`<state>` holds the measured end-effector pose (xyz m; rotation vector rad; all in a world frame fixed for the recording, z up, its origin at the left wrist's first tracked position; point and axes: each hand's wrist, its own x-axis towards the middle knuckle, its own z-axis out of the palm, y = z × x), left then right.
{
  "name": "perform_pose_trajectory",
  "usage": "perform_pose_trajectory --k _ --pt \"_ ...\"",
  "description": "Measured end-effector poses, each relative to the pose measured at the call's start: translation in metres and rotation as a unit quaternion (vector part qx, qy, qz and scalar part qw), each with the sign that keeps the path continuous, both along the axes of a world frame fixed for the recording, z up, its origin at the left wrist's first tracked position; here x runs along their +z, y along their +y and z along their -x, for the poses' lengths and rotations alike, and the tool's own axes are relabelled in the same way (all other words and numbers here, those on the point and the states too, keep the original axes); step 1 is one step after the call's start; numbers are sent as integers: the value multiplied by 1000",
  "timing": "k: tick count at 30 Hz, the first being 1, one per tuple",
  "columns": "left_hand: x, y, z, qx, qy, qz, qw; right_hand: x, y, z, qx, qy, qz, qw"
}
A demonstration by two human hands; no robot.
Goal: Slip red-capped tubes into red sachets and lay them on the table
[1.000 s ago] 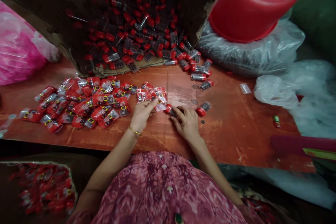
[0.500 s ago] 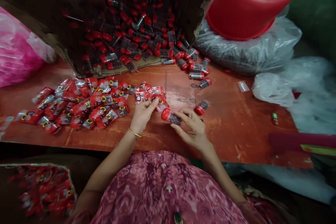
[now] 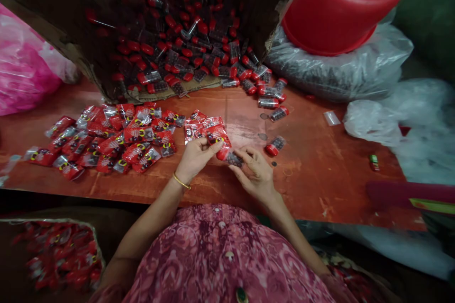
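Here, from the head camera, I see a worn reddish wooden tabletop (image 3: 320, 175) crowded with stock. My right hand (image 3: 256, 174) pinches a small clear red-capped plastic vial (image 3: 230, 156) just above the tabletop; my left hand (image 3: 195, 158) pinches a red printed plastic sachet (image 3: 217, 135) against its cap. A torn brown cardboard box (image 3: 177, 23) spills more vials; a red plastic tub (image 3: 341, 4) sits on grey bags.

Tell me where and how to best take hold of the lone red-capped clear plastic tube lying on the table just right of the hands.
Take the lone red-capped clear plastic tube across its clear middle, coming from above. It lies flat on the orange-brown wooden table, cap toward the person, with bare board on both long sides, so fingers probably fit either side. The right hand is nearest, though its grip is taken up with another tube.
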<state>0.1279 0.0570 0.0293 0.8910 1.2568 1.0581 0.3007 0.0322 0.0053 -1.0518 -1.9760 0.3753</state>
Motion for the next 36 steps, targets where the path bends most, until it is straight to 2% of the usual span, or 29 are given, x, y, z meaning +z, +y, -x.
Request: perform_pose_trajectory --k 7,9,13,19,22,25,27,29,32,36 --pt "-11 -7 -20 88 -167 85 978 -7 -1 16 -89 13 -26 996" --pt "-13 -8 -22 99 -192 88 972 -8 0 17 -89 12 -19 996" --pt "-13 -6 -21 107 -209 74 969 -8 -1 18 -45 25 14 999" --pt "-12 -3 -29 104 -275 124 948 -10 -2 31 -83 50 19 995" --pt "-12 -2 -31 132 -289 115 941 -13 1 34 -74 92 72 990" --pt "-11 1 -25 147 -289 77 943 -14 0 31 -56 193 210 957" --pt "-12 2 -21 132 -277 51 950 -12 0 30 -44 252 301 919" --pt "-14 1 -20 103 -267 36 958 -9 -1 30 -38 291 354 888" --pt "-18 -3 -23 76 -265 13 961 -4 -2 33 -44 334 380 862" --pt "-19 -10 -34 35 -248 -8 968 -2 2 40 -85 356 351 862"
